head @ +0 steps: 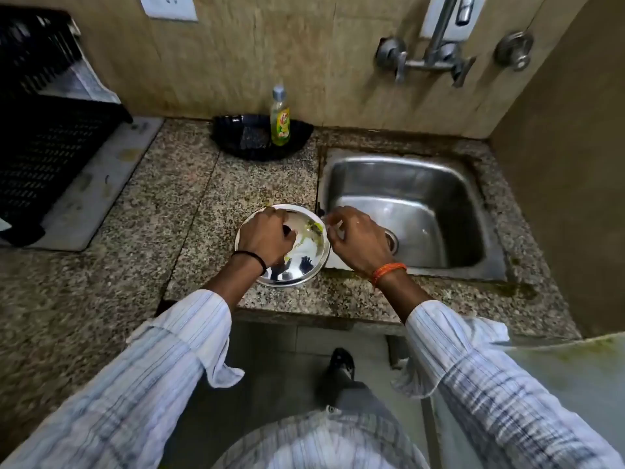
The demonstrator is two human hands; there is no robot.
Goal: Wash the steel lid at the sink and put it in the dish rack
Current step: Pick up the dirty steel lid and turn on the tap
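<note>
A round steel lid (304,262) lies on the granite counter just left of the sink (449,198), with greenish smears on its shiny face. My left hand (265,236) is closed over the lid's middle, apparently on its dark knob. My right hand (358,236) pinches the lid's right rim, above the sink's left edge. The black dish rack (44,150) stands at the far left on a grey mat.
A dish soap bottle (280,116) stands in a black tray (260,147) against the back wall. The tap (436,52) with two valves is mounted above the sink. A tiled side wall closes the right. The counter's front edge runs below my wrists.
</note>
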